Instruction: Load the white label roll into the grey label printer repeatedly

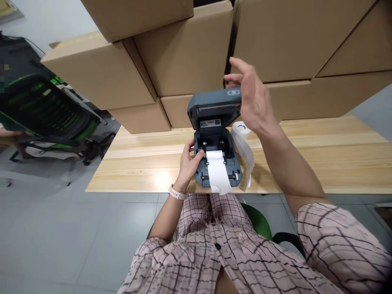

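A dark grey label printer (200,167) stands on the wooden table with its lid (211,102) raised. Inside lies a white paper roll, its strip (218,175) running out over the printer's front edge. My left hand (189,161) grips the printer's left side, thumb over the rim and fingers outside. At the lid's upper right corner is my right hand (255,96), its fingers stretched apart behind the top edge and its palm side against the corner. The right thumb is hidden. A second paper roll (240,130) sits right of the printer, its loose strip trailing forward.
Stacked cardboard boxes (190,57) line the back of the wooden table (137,163). To the left, on the tiled floor, is a black and green office chair (45,110). Part of another person (12,132) shows at the far left edge.
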Demonstrator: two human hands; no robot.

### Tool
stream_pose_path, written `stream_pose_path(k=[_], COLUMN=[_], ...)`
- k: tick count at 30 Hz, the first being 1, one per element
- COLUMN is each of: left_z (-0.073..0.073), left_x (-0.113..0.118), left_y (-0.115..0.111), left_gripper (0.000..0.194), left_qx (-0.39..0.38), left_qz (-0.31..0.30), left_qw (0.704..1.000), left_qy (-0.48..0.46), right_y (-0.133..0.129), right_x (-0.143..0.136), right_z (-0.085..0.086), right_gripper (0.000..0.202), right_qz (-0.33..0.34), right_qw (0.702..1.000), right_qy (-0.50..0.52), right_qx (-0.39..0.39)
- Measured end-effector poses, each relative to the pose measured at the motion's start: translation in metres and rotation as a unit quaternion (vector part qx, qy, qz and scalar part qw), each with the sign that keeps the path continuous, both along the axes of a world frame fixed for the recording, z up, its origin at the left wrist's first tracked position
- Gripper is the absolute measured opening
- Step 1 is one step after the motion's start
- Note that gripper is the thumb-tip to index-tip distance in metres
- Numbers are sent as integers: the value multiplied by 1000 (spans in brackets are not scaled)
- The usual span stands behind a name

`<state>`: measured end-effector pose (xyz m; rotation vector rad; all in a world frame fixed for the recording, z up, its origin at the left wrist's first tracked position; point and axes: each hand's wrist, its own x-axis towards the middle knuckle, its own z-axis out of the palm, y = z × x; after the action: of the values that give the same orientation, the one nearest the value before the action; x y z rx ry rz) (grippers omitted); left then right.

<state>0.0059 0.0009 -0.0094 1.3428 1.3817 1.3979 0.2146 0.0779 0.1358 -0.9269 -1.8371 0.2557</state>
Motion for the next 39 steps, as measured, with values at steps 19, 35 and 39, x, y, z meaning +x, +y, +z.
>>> stream_pose_path(k=[19, 35, 39], left_z=[0, 0, 0], left_x=[1, -10, -7], left_y=[2, -2, -4], left_gripper=[61, 65, 59], left_qx=[-24, 10, 2], left_qz=[-4, -78, -61], left_qw=[1000, 997, 998], left_qy=[16, -1, 2], right_y=[3, 10, -4], right_x=[-6, 8, 62], right_z=[-37, -58, -47], right_gripper=[40, 53, 57], right_qz=[108, 407, 440], right_qw=[976, 821, 849], right_qy=[-163, -354, -200], right_qx=[99, -185, -213])
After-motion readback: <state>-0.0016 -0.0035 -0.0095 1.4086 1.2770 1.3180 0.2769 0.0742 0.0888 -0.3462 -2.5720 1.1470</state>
